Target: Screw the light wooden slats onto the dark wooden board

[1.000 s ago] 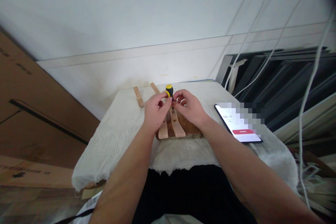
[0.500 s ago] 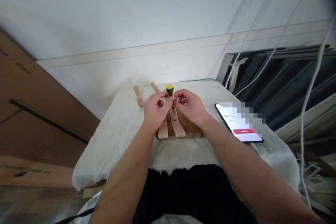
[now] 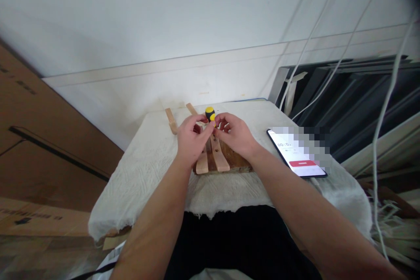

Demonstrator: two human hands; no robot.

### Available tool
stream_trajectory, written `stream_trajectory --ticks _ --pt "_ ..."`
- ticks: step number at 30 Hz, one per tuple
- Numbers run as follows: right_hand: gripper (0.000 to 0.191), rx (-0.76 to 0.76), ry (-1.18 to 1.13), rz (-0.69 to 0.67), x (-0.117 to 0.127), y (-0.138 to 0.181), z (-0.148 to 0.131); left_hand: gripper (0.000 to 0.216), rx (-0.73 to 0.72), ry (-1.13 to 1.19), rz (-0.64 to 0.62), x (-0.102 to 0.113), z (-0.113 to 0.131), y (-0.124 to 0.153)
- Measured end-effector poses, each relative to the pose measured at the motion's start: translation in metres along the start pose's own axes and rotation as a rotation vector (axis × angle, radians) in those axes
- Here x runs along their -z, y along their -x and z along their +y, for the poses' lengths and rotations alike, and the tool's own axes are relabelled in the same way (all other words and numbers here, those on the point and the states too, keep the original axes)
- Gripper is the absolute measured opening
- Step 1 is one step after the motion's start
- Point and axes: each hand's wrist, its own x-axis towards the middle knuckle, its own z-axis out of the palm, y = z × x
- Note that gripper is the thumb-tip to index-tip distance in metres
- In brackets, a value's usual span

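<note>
screwdriver (image 3: 210,113) with a yellow-and-black handle stands upright over the wooden slats (image 3: 220,158) on a dark board (image 3: 239,162), at the far middle of the cloth-covered table (image 3: 147,168). left hand (image 3: 191,140) and right hand (image 3: 236,138) pinch it with curled fingertips, hiding its shaft. two loose slats (image 3: 171,120) lie behind, a lit phone (image 3: 297,157) to the right, white cables (image 3: 383,109) beyond. compared with a second ago, the fingertips cover more of the handle.

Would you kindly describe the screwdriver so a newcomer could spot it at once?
On the white cloth-covered table, a wooden slat assembly lies under the left hand and right hand. The screwdriver stands where they meet; only it has a yellow-and-black handle.
</note>
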Motion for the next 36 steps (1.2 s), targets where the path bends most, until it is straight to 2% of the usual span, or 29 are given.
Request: stream_trajectory --ticks 7,25,30,36 --pt "0.015 0.009 -0.030 0.011 0.0006 0.0003 -0.0030 0.015 -0.046 -0.033 -0.004 0.0007 0.0008 0.0002" --pt "0.011 0.015 0.012 0.035 0.0002 0.0005 -0.0020 0.015 -0.046 -0.027 0.028 -0.0012 -0.0014 -0.0004" --pt "0.017 0.009 -0.007 0.055 -0.0004 0.0003 -0.0018 0.013 -0.054 -0.032 0.024 -0.0008 -0.0018 -0.0005" --pt "0.010 0.025 0.022 0.048 0.0012 0.0005 -0.0037 0.015 -0.042 -0.006 0.030 -0.0008 -0.0011 0.0003"
